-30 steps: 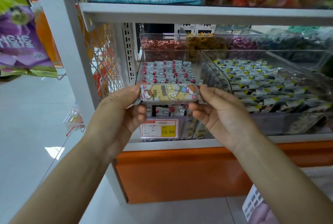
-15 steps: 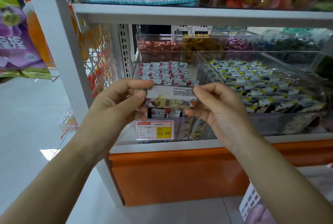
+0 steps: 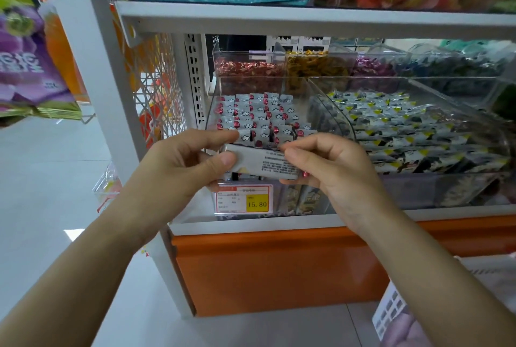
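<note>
1. Centre of frame: both hands hold one snack packet [image 3: 266, 163] level, in front of the lower shelf.
2. Left hand [image 3: 178, 168] pinches the packet's left end, thumb on the near face and fingers curled behind it.
3. Right hand [image 3: 332, 176] pinches the right end between thumb and forefinger; the other fingers are curled loosely below.
4. The face towards the camera is pale with a block of small print, too fine to read. A strip of coloured artwork shows along the lower edge.
5. Just behind the packet stands a clear bin [image 3: 251, 77] holding neat rows of small red-and-white sachets. A price tag [image 3: 243, 198] reading 15.80 sits on its front, below the hands.
6. Right of centre, a second clear bin [image 3: 418, 78] holds packets with yellow marks.
7. Progress, as I judge it: the packet is out in the hands and clear of both bins, and the print side is up for reading. So picking it up is done and checking appears to be under way.
8. Left to do, likely: finish the check, then set the packet into a bin or carry it off. Which bin it belongs to I cannot tell.
</note>
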The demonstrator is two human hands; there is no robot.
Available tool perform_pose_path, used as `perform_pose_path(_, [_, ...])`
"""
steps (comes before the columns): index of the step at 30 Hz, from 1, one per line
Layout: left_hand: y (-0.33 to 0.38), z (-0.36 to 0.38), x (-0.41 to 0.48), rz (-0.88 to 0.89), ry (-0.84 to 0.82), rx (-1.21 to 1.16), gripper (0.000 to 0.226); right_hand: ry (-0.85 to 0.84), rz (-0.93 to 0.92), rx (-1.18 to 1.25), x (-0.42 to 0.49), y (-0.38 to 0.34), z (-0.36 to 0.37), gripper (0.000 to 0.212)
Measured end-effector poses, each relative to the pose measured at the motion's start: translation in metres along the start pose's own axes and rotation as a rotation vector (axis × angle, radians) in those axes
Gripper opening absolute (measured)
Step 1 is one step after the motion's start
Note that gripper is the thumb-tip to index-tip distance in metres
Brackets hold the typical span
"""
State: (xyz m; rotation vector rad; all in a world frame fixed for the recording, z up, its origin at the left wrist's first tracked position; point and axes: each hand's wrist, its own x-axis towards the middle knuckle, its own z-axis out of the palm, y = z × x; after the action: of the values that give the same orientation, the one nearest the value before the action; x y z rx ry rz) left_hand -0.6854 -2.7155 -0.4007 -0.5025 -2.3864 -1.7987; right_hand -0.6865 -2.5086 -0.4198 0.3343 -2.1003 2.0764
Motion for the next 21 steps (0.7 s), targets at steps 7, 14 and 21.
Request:
perform_pose_path(7, [0.002,-0.001,-0.001,-0.013,-0.079,0.036,0.039,0.100,-0.153,-0.270,-0.001,0.001,0.003,0.021])
perform_pose_path(14, [0.001,0.008,-0.001,-0.003,0.010,0.064,0.030,0.081,-0.339,-0.443,-0.006,-0.004,0.007,0.016])
perform_pose_path(21, [0.001,-0.001,0.002,0.049,0.033,0.087,0.024,-0.019,-0.270,-0.396,-0.005,-0.007,0.005,0.012])
